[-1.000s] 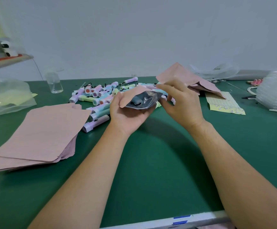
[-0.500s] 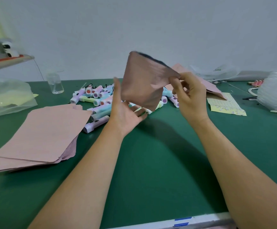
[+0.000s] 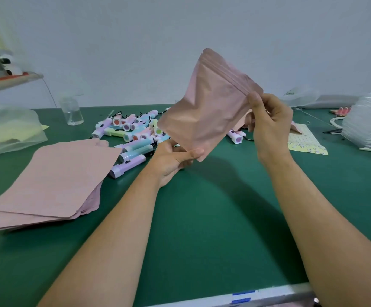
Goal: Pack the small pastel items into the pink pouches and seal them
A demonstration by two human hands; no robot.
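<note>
A pink zip pouch [image 3: 204, 107] is held up above the green table, tilted, with its zip strip along the upper right edge. My right hand [image 3: 268, 122] pinches the pouch's right corner at the zip strip. My left hand [image 3: 173, 158] holds the pouch's bottom corner between thumb and fingers. Behind the pouch lies a heap of small pastel flashlight-like items [image 3: 131, 134] in purple, blue, green and pink. The pouch hides part of that heap. What is inside the pouch cannot be seen.
A stack of flat pink pouches [image 3: 51, 180] lies at the left. Behind it are a clear plastic bag [image 3: 7, 131] and a small clear bottle [image 3: 71, 111]. A yellow patterned sheet [image 3: 304, 142] and stacked clear plastic trays [image 3: 370, 120] sit at the right. The table's near edge [image 3: 246, 298] carries blue tape.
The pouch went from lying open in my hands near the table to being raised upright. My right hand moved up and right along the zip edge; my left hand shifted to the bottom corner.
</note>
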